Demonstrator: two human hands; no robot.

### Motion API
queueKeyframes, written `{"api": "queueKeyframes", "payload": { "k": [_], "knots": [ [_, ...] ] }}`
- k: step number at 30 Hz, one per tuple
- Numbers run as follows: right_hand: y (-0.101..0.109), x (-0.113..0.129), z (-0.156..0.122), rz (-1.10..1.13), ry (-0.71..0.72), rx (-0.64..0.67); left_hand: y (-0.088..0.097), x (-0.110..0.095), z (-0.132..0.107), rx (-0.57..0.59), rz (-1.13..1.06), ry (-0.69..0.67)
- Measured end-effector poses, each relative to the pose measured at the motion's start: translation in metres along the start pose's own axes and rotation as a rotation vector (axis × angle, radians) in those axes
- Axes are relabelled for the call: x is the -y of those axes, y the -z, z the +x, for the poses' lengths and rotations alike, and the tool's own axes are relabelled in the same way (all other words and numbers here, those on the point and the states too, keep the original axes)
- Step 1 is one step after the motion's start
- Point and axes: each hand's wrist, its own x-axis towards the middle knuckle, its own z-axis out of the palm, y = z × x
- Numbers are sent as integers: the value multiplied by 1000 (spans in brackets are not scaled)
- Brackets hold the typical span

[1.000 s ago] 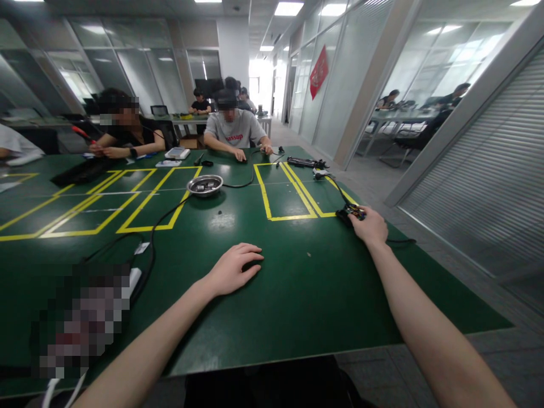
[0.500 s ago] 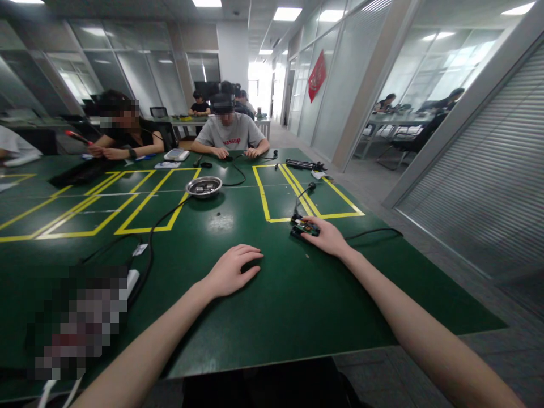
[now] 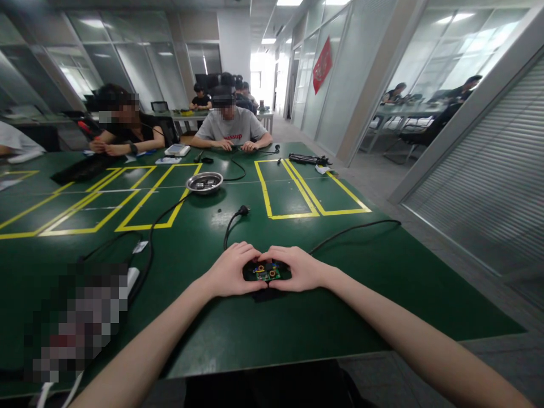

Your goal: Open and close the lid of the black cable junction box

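Between my two hands, near the front of the table, is a green circuit board (image 3: 267, 273) with copper-coloured coils, lying in a black casing (image 3: 268, 296). My left hand (image 3: 232, 271) curls round its left side, fingertips and thumb against it. From the right, my right hand (image 3: 300, 268) closes on it in the same way, so the fingertips of both hands nearly meet. A black cord with a plug (image 3: 243, 211) lies just beyond my left hand. Another black cable (image 3: 357, 228) runs from behind my right hand towards the table's right edge. My palms hide the casing's ends.
A metal bowl (image 3: 204, 182) with small metal parts stands further back on the green table (image 3: 340, 317). Yellow tape (image 3: 293, 216) marks rectangles. A folded black tripod-like item (image 3: 310, 160) lies at the back right. Co-workers sit opposite, including a person in grey (image 3: 232, 127).
My right hand has brought the circuit board leftward and nearer, to my left hand, which now grips it too. The plug on its cord has swung to the left with it.
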Motion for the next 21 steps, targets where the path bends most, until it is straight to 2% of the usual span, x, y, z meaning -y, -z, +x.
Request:
{"api": "queueKeyframes", "payload": {
  "k": [7,15,21],
  "knots": [
    [16,-3,-5,-6,23,-253,1,3,-2,-14,-13,18],
    [5,-19,-3,-29,10,-174,-3,6,-2,-33,10,14],
    [-7,-21,0,1,13,-239,-6,5,-3,-48,-98,34]
  ]
}}
